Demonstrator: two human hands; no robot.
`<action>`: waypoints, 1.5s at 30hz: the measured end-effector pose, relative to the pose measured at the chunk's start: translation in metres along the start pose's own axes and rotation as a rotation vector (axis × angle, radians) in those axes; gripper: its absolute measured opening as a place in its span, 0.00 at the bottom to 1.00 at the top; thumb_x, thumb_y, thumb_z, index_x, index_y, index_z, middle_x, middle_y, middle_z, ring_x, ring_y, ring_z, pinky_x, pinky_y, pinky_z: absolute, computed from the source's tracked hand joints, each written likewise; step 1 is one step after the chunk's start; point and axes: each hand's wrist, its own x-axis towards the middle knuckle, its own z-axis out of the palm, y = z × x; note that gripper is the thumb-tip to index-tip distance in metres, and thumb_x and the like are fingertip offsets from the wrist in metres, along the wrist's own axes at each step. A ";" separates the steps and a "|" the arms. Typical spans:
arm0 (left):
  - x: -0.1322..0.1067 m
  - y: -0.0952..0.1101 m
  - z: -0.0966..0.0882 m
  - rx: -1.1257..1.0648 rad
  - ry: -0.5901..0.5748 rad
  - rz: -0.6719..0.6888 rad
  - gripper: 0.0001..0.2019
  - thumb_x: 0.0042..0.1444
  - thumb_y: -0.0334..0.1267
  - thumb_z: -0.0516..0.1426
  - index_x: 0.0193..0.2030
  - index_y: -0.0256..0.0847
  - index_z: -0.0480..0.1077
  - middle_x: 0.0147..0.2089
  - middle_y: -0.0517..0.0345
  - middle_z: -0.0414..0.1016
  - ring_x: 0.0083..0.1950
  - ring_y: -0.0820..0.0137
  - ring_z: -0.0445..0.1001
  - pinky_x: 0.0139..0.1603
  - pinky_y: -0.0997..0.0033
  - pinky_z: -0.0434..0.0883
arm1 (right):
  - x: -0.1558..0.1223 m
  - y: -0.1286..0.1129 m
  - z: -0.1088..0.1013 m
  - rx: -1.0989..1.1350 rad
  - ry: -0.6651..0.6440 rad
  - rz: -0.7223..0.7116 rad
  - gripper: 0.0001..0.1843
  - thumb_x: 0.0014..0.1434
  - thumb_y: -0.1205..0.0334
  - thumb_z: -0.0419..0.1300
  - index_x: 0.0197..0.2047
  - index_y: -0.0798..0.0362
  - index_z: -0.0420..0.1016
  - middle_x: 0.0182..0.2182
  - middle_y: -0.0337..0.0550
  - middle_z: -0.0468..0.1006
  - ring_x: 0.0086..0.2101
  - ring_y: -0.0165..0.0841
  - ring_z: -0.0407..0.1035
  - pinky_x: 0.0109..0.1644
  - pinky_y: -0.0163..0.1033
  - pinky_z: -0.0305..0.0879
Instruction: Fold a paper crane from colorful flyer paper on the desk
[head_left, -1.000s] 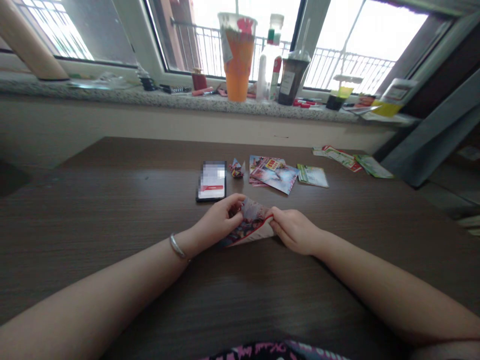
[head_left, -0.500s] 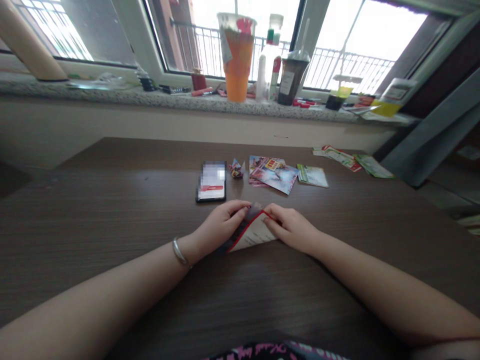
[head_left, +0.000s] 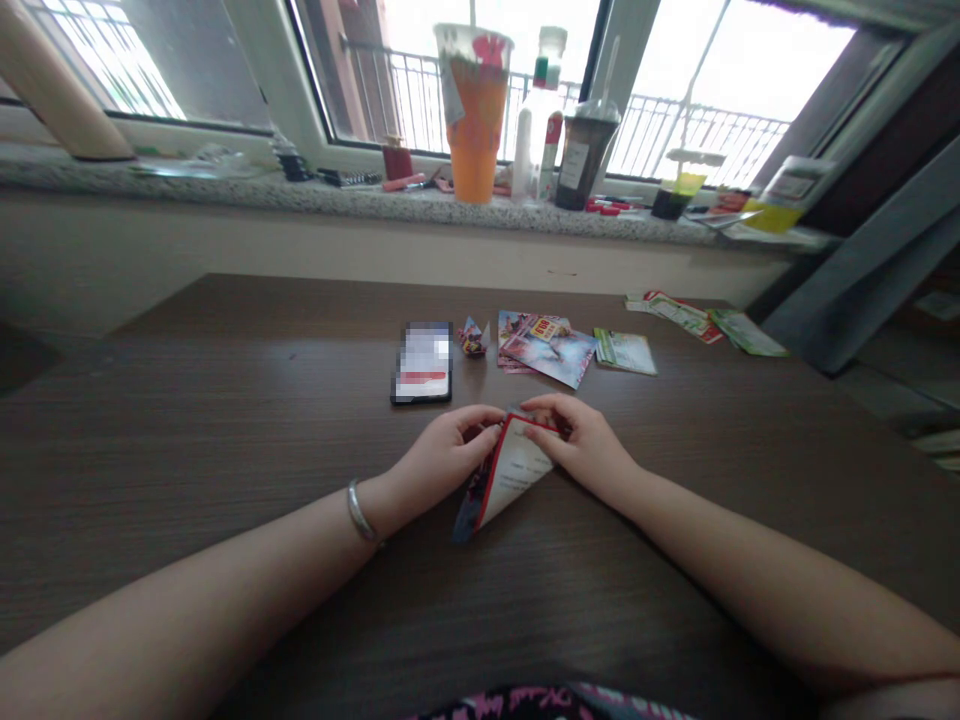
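A folded printed paper (head_left: 510, 475), white with a red border, lies on the brown table (head_left: 225, 420) as a long triangle pointing toward me. My left hand (head_left: 442, 460) pinches its upper left edge, fingers closed; a silver bracelet (head_left: 358, 512) is on that wrist. My right hand (head_left: 585, 445) holds the upper right corner, fingers pressed on the paper.
A black phone (head_left: 422, 362) lies just beyond my hands. Next to it sit a small folded paper figure (head_left: 473, 337), several coloured cards (head_left: 551, 345) and leaflets (head_left: 675, 315). The windowsill holds an orange cup (head_left: 475, 115), a bottle (head_left: 541, 110) and a dark cup (head_left: 583, 150).
The paper was turned and folded: its white side now faces up and its point swings toward me. Both hands shifted slightly away from me along its top edge.
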 end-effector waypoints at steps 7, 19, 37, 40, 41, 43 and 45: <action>-0.003 0.006 -0.002 0.053 0.034 0.024 0.14 0.59 0.45 0.54 0.43 0.38 0.74 0.39 0.55 0.78 0.39 0.67 0.75 0.40 0.69 0.72 | 0.002 -0.002 0.000 -0.014 0.027 -0.055 0.06 0.60 0.62 0.61 0.41 0.51 0.77 0.35 0.43 0.77 0.36 0.33 0.69 0.40 0.38 0.66; -0.003 0.004 0.000 -0.105 -0.002 -0.036 0.15 0.55 0.48 0.58 0.41 0.38 0.74 0.38 0.55 0.77 0.39 0.68 0.74 0.38 0.70 0.72 | 0.001 0.000 0.001 0.039 0.108 -0.112 0.04 0.58 0.61 0.62 0.32 0.51 0.75 0.33 0.42 0.74 0.40 0.36 0.67 0.46 0.43 0.63; -0.008 0.011 0.004 -0.285 -0.023 -0.065 0.12 0.53 0.46 0.60 0.38 0.39 0.69 0.33 0.60 0.71 0.34 0.73 0.70 0.34 0.74 0.69 | -0.003 -0.012 0.001 0.172 0.035 0.040 0.05 0.57 0.60 0.60 0.31 0.52 0.72 0.30 0.40 0.73 0.35 0.33 0.67 0.39 0.38 0.63; -0.010 0.015 0.005 -0.250 0.024 0.015 0.09 0.54 0.43 0.59 0.37 0.39 0.69 0.33 0.61 0.71 0.34 0.74 0.70 0.36 0.75 0.69 | -0.004 -0.016 0.003 0.152 0.049 0.006 0.05 0.58 0.60 0.60 0.31 0.52 0.71 0.30 0.40 0.73 0.35 0.34 0.67 0.39 0.39 0.62; -0.011 0.017 0.006 -0.222 0.044 0.040 0.09 0.54 0.42 0.59 0.37 0.39 0.69 0.34 0.61 0.71 0.34 0.74 0.70 0.36 0.75 0.69 | -0.005 -0.018 0.003 0.146 0.050 -0.005 0.05 0.58 0.61 0.59 0.31 0.52 0.71 0.30 0.40 0.72 0.35 0.34 0.67 0.39 0.39 0.62; -0.012 0.020 0.007 -0.164 0.079 0.068 0.09 0.55 0.42 0.60 0.36 0.39 0.69 0.33 0.60 0.71 0.34 0.74 0.71 0.35 0.75 0.70 | -0.006 -0.020 0.004 0.133 0.050 -0.035 0.05 0.59 0.61 0.59 0.31 0.52 0.70 0.30 0.40 0.72 0.35 0.34 0.66 0.39 0.39 0.62; -0.013 0.021 0.009 -0.118 0.105 0.081 0.08 0.55 0.41 0.60 0.34 0.38 0.69 0.33 0.59 0.72 0.33 0.74 0.71 0.34 0.75 0.70 | -0.007 -0.022 0.004 0.118 0.049 -0.069 0.05 0.59 0.62 0.59 0.31 0.51 0.70 0.30 0.40 0.71 0.35 0.33 0.66 0.39 0.39 0.61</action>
